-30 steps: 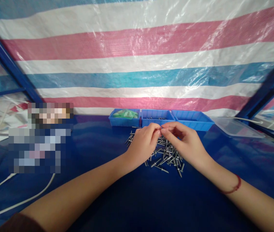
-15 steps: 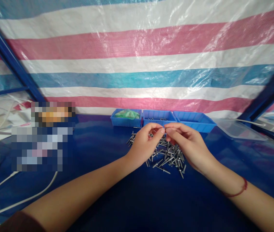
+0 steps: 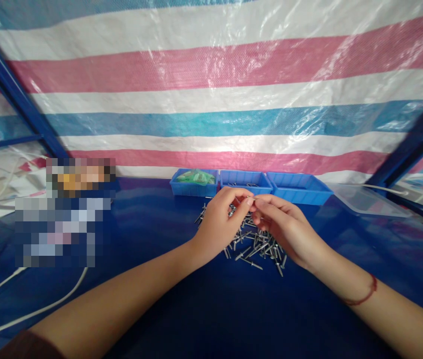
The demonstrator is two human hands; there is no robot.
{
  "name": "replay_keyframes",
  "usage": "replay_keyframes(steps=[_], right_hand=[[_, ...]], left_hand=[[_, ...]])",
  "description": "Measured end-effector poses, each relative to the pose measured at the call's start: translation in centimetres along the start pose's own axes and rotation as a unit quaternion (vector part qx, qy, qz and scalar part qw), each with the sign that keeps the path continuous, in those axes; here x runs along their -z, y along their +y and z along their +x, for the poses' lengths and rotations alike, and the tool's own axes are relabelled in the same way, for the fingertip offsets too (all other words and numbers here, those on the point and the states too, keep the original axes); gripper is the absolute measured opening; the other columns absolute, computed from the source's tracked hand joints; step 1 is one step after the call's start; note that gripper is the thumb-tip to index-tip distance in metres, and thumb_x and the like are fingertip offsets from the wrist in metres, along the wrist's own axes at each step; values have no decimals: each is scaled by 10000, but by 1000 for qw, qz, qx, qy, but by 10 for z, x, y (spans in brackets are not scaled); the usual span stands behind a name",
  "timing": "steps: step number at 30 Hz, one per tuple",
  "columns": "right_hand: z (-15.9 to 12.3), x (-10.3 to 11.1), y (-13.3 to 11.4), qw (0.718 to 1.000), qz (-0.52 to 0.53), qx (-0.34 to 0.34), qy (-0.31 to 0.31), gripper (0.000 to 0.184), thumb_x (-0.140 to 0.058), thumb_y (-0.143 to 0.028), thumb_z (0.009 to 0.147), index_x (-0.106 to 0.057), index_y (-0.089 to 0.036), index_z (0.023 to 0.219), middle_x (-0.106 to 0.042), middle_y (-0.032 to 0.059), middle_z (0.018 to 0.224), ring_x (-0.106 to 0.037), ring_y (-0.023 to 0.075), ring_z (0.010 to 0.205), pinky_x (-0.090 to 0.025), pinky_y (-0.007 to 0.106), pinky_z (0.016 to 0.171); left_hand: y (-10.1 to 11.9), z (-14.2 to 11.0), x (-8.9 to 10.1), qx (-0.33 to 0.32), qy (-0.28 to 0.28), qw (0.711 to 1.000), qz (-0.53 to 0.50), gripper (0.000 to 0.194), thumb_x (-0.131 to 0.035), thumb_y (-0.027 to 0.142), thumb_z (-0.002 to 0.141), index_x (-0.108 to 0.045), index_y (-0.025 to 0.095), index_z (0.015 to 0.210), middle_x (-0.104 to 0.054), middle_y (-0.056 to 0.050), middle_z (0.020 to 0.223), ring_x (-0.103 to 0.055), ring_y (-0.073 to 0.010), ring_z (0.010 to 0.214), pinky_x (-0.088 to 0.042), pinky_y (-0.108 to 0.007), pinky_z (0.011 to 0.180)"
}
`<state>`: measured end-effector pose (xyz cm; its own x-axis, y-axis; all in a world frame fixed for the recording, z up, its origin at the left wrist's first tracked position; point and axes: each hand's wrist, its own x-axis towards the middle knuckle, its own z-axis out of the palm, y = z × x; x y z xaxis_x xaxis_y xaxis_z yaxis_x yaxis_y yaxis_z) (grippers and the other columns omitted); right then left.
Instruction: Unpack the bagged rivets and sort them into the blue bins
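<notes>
Above a loose pile of metal blind rivets [image 3: 259, 248], my two hands meet fingertip to fingertip. My left hand [image 3: 216, 222] is closed in a pinch of thumb and index finger. Facing it, my right hand [image 3: 291, 227] pinches from the other side, with a red cord round the wrist. A thin metal piece, seemingly a blind rivet [image 3: 253, 199], shows between the fingertips, mostly covered by them. Part of the pile is hidden behind both hands.
Behind the hands stand three blue bins: the left bin [image 3: 192, 189] holds a green bag, the middle bin [image 3: 246, 178] a few rivets, then the right bin [image 3: 301, 193]. A clear plastic sheet [image 3: 370, 199] lies at right. White cables [image 3: 58, 304] and a pixelated area are at left.
My right hand has shifted slightly left and its fingertips are closer to those of my left hand. Both keep their pinch. The pile and bins look the same.
</notes>
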<state>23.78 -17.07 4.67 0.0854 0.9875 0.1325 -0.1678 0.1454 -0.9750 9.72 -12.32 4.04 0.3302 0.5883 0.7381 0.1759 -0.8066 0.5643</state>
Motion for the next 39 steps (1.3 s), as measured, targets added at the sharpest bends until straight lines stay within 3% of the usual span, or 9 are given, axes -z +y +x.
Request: replay_keyframes(steps=[5,8,10,15,21,24,28,32,39], right_hand=[[4,6,2,997,-53,40,39,179,-692,-334,706,-674,-208,831,-586,-23,623,-506,104,567,-392,241,525],[9,13,3,978,-157,127,53,166,-689,-326,705,-681,-202,815,-628,-5,659,-539,122,587,-434,267,558],[13,18,0,941,-258,205,73,148,-675,-314,721,-683,-198,813,-658,16,708,-562,137,610,-455,282,578],[37,28,-7,799,-486,333,124,134,-590,-232,778,-689,-185,855,-693,45,744,-589,160,606,-471,302,597],[89,32,-4,731,-592,334,69,233,-497,-156,799,-682,-152,941,-703,98,878,-640,220,750,-485,349,699],[102,30,-3,719,-614,324,24,246,-514,-140,778,-695,-156,944,-706,101,883,-637,239,796,-481,368,746],[85,26,-5,714,-621,324,2,255,-504,-173,807,-691,-166,981,-697,102,951,-616,263,914,-450,413,857],[47,28,-3,743,-583,330,-12,229,-480,-197,838,-672,-180,961,-696,78,949,-615,243,904,-444,418,869],[17,36,6,797,-529,291,23,160,-504,-201,821,-657,-210,868,-691,63,917,-612,237,891,-467,394,793]], left_hand=[[-9,2,1,-15,-51,998,30,79,-542,167,875,-602,196,918,-638,-13,868,-596,-126,794,-492,-276,744],[-15,3,4,-25,-82,993,78,102,-560,211,871,-590,193,967,-637,-28,894,-602,-151,837,-492,-306,769],[-19,3,5,-33,-101,986,127,185,-581,250,859,-571,186,1032,-638,-42,923,-602,-176,869,-485,-340,792],[-24,1,6,-50,-147,960,234,148,-511,263,892,-602,194,986,-645,-40,936,-602,-197,898,-458,-353,787],[-26,0,10,-62,-169,950,257,184,-477,172,869,-636,192,958,-650,-39,945,-592,-188,856,-446,-338,765],[-26,-1,12,-71,-198,948,238,248,-456,110,847,-646,193,983,-649,-43,974,-582,-191,888,-438,-342,785],[-26,-2,11,-79,-234,942,226,216,-507,182,849,-684,232,963,-641,-31,967,-560,-204,912,-414,-363,796],[-25,-3,6,-59,-273,931,233,200,-550,343,852,-709,290,961,-627,-22,970,-530,-224,914,-399,-366,756],[-15,-2,3,-17,-285,917,278,137,-588,285,833,-723,264,834,-633,-19,956,-520,-232,910,-375,-363,729]])
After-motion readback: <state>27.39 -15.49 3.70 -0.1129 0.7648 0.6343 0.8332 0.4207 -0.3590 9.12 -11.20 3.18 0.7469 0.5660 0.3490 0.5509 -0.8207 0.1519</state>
